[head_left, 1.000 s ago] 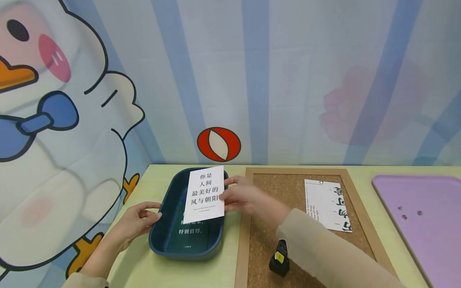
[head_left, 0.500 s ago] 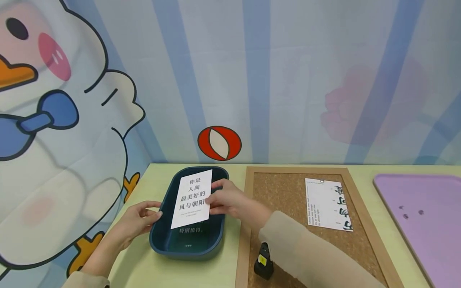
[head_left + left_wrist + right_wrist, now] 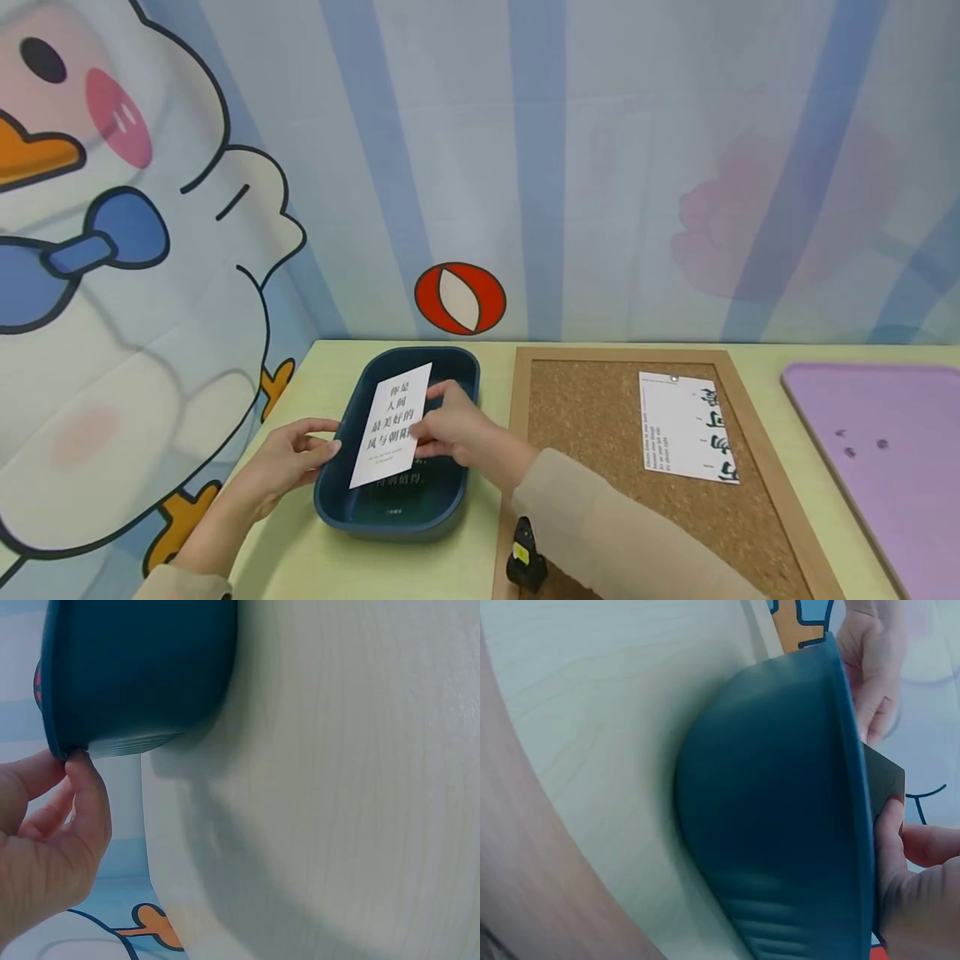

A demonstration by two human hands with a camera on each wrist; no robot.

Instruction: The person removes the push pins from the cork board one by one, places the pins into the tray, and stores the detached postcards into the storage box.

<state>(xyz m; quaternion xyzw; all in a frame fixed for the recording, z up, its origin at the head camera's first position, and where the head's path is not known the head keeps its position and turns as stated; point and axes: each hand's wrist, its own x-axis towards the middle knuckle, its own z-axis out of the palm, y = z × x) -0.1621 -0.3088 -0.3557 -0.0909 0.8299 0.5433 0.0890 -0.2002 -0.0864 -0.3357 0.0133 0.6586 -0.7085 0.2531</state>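
Observation:
My right hand [image 3: 453,429] pinches a white card [image 3: 386,433] with black Chinese characters by its right edge. The card is tilted and overlaps the inside of a dark blue-green basin [image 3: 438,533] in the head view. A dark green card [image 3: 393,504] with white lettering lies in the basin, its upper part hidden behind the white one. With thumb and fingers, my left hand [image 3: 60,825] pinches the basin's left rim. From the right wrist camera, the basin wall [image 3: 780,787] covers most of the middle, and the white card [image 3: 885,776] pokes above its rim.
A wood-framed cork board [image 3: 585,417] lies right of the basin, with another white card [image 3: 682,433] pinned to it. Further right is a purple tray [image 3: 900,467] holding several small pins. A striped cartoon backdrop [image 3: 600,167] rises behind the table.
My right hand has carried the white card left and slightly down over the basin, tilting it further. My left hand stays on the rim.

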